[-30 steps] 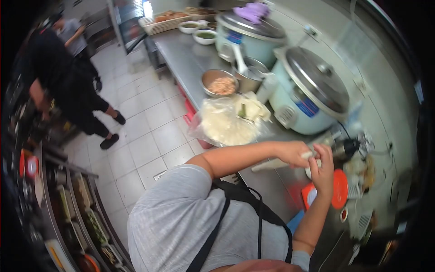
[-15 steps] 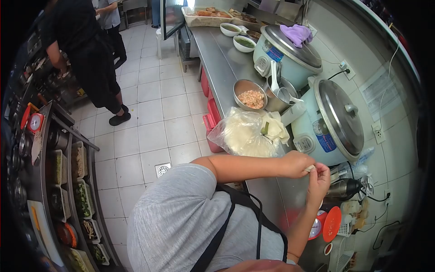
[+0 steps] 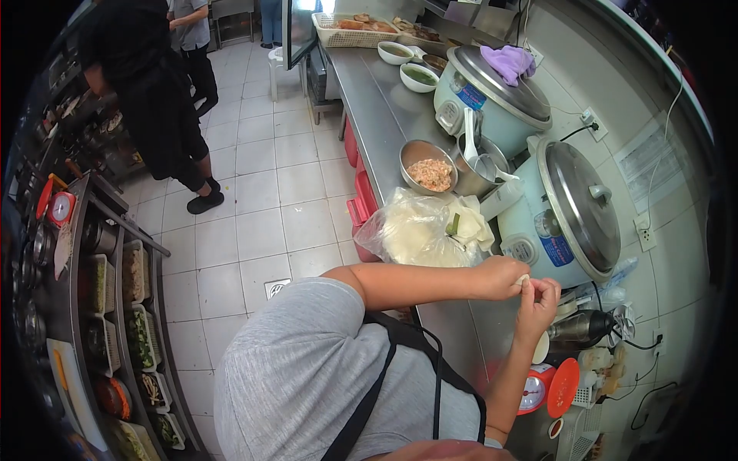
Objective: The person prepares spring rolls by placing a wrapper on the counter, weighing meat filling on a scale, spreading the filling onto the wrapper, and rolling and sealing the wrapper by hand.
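Observation:
My left hand (image 3: 500, 278) and my right hand (image 3: 538, 304) meet above the steel counter. Their fingertips pinch a small pale wonton (image 3: 523, 280), mostly hidden by the fingers. Beside my left forearm lies an open plastic bag (image 3: 369, 230) with pale dough wrappers (image 3: 419, 230) in and on it. Several loose wrappers (image 3: 470, 223) sit at its right side, with a green strip on them. Beyond the bag, a steel bowl (image 3: 407, 157) holds pinkish minced filling (image 3: 430, 174).
Two large rice cookers (image 3: 530, 238) line the wall, near a steel pot (image 3: 483, 180) with ladles. A red scale (image 3: 532, 392) and a kettle (image 3: 575, 329) stand near my right arm. Soup bowls (image 3: 419, 77) are farther along the counter (image 3: 373, 115). A co-worker (image 3: 146, 84) stands across the aisle.
My hands stay pinched together, with my right hand's fingers shifted slightly. More of the red scale and a pale cup now show beside my right forearm. The view has moved a little.

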{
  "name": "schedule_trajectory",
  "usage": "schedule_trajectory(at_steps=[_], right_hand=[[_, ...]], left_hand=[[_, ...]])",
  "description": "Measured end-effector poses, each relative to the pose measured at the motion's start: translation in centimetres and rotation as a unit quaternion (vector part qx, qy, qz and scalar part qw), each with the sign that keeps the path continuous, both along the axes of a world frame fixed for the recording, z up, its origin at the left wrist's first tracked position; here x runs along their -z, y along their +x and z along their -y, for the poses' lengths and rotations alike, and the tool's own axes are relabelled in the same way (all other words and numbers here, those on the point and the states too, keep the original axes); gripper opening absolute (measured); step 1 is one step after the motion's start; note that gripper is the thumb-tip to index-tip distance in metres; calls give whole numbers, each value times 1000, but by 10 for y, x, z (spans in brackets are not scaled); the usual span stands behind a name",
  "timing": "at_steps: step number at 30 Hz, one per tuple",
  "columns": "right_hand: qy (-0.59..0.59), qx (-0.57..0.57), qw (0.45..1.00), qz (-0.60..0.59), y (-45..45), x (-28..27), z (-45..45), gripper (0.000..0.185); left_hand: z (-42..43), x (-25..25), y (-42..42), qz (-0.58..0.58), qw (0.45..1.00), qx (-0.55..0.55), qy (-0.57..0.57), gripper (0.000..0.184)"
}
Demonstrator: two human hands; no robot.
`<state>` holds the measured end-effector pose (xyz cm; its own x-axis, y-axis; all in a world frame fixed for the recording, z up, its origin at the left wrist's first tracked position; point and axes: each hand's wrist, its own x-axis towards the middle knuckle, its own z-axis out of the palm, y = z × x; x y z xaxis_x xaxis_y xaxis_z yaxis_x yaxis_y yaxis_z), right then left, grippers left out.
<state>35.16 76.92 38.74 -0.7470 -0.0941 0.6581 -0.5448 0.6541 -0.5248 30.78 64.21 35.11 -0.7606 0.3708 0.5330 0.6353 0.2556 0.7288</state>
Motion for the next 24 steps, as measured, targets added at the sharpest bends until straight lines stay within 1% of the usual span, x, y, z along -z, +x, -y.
schedule_trajectory(at_steps=[1, 4, 7, 10, 12, 13, 15, 16, 18, 19, 20, 21, 22, 24], right_hand=[[5, -4, 1000, 8, -1, 0, -3, 7], [71, -61, 994, -54, -2, -3, -7, 10], [97, -70, 992, -30, 4, -11, -7, 21], [152, -58, 986, -40, 6, -17, -7, 32], [185, -53, 980, -39, 4, -21, -9, 35], [201, -47, 978, -34, 5, -21, -10, 36], [232, -53, 970, -55, 0, -20, -14, 38], [211, -74, 974, -43, 0, -22, -16, 39], [150, -116, 982, -21, -2, -17, -25, 43], [75, -132, 988, 21, 2, -12, -28, 49], [30, -130, 991, 12, 5, -10, -29, 54], [50, -118, 992, -13, 6, -5, -33, 56], [73, -110, 991, -37, 7, -1, -36, 57], [82, -84, 993, -23, 15, 1, -36, 57]], left_hand=[[1, -1, 0, -4, 1000, 4, 5, 17], [2, -1, -1, -8, 1000, 12, 22, 16], [2, -1, -4, -5, 999, 10, 36, 16], [1, -3, -2, -15, 999, 15, 31, 16], [1, -5, -2, -15, 999, 33, 22, 16], [2, -4, -3, -27, 999, 25, 20, 16], [-6, 1, -7, -41, 998, 38, 19, 15], [-7, 5, -10, -51, 998, 43, 16, 14], [-9, 4, -8, -38, 996, 49, 60, 15], [-6, -4, -3, 34, 994, 62, 85, 18], [-4, -8, 1, 45, 992, 65, 94, 17], [-3, -11, 4, 112, 981, 104, 120, 14], [-5, -9, 4, 116, 980, 116, 115, 13], [-9, -5, 3, 122, 979, 129, 104, 11]])
